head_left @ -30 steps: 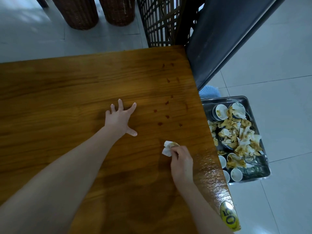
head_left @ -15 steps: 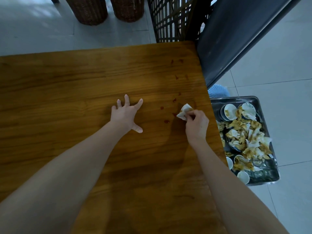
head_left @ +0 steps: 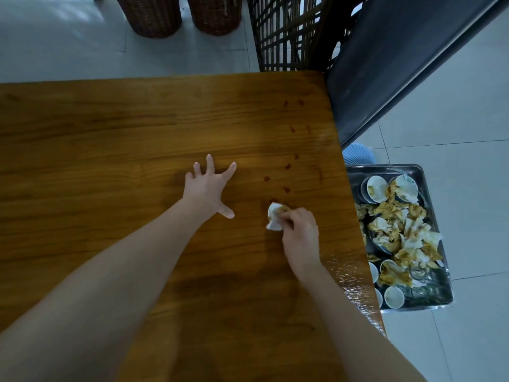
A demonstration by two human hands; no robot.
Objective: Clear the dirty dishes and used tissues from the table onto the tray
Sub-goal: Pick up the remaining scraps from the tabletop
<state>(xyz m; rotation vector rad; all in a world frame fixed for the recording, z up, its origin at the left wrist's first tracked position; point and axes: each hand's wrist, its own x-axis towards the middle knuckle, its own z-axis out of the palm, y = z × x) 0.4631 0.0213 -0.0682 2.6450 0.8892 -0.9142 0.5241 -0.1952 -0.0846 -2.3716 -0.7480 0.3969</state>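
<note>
Wood fills most of the view: a varnished table (head_left: 110, 161), shiny near its right edge. The left hand (head_left: 208, 193) lies flat on the top with its fingers spread wide, holding nothing. The right hand (head_left: 300, 232), a little nearer the person and closer to the right edge, pinches a crumpled white tissue (head_left: 275, 219) between curled fingers and thumb. That tissue is pressed onto the wood and stained yellowish on its upper side, and its far tip reaches one of the reddish spots (head_left: 287, 190). More spots run from it in a loose line toward the far right corner. Past the table's right edge, lower than the top and over pale floor tiles (head_left: 468, 133), sits a metal tray (head_left: 385, 168). It holds white bowls (head_left: 376, 186) at its far end, a heap of soiled tissues (head_left: 399, 230) in the middle and small white cups (head_left: 394, 296) at its near end. Beyond the far edge stand two wicker baskets (head_left: 154, 15), a dark lattice screen (head_left: 286, 31) and a dark slanting panel (head_left: 399, 64).
</note>
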